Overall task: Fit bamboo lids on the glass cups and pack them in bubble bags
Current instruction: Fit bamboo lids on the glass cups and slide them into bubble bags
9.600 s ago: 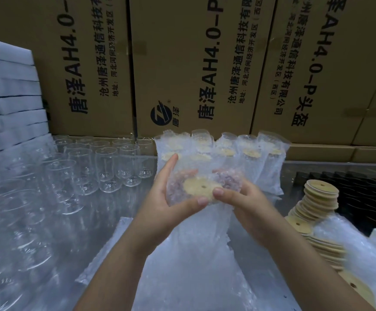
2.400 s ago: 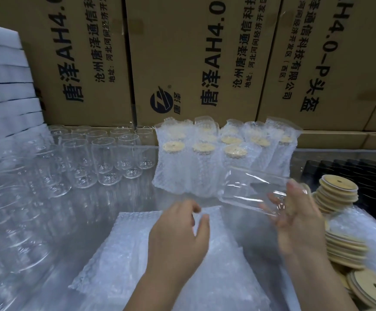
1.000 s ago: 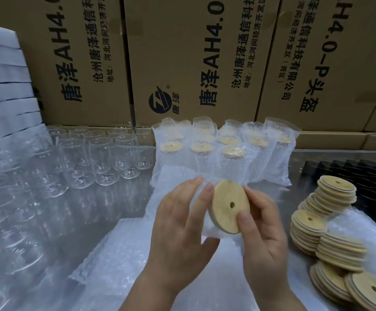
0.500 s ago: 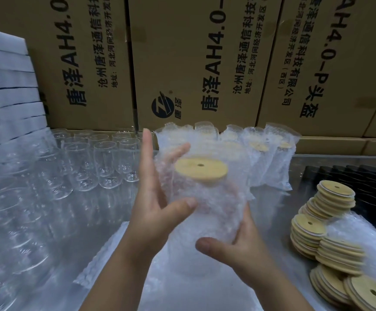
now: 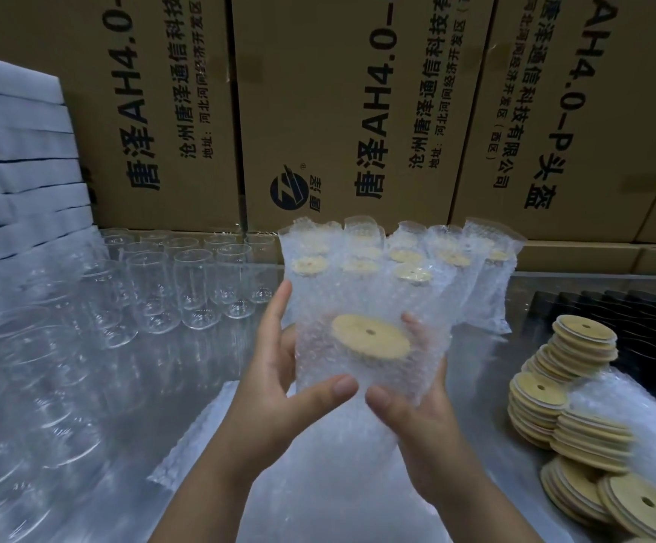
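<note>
From the head view, both hands hold one bag (image 5: 373, 303) upright in the air above the counter (image 5: 577, 286), near its front middle. The left hand (image 5: 275, 389) clasps the bag's left side, with the fingers (image 5: 275, 319) stretched up along it and the thumb pressed on the front. The right hand (image 5: 416, 413) cups it from below and behind; its fingertips show past the right edge and its thumb lies on the front. A lid (image 5: 371, 335) sits low inside the bag, tilted toward the camera. The cup (image 5: 365, 370) under it shows only as a haze through the bubbles.

Behind, along the back edge, packed cups (image 5: 396, 264) stand in rows against the cartons (image 5: 357, 111). Bare cups (image 5: 185, 284) crowd the back left, and more fill the left side beside foam sheets (image 5: 16, 150). Loose lids (image 5: 577, 370) are stacked at the right edge. Flat bags (image 5: 318, 484) lie under the hands.

The step in hand looks like bagging: the lidded cup is in, with a good length of empty bag above the lid. Next, I judge, the bag must be stood in the packed rows. That calls for a firm grip low on the cup, so that it stays upright and the lid stays seated.
</note>
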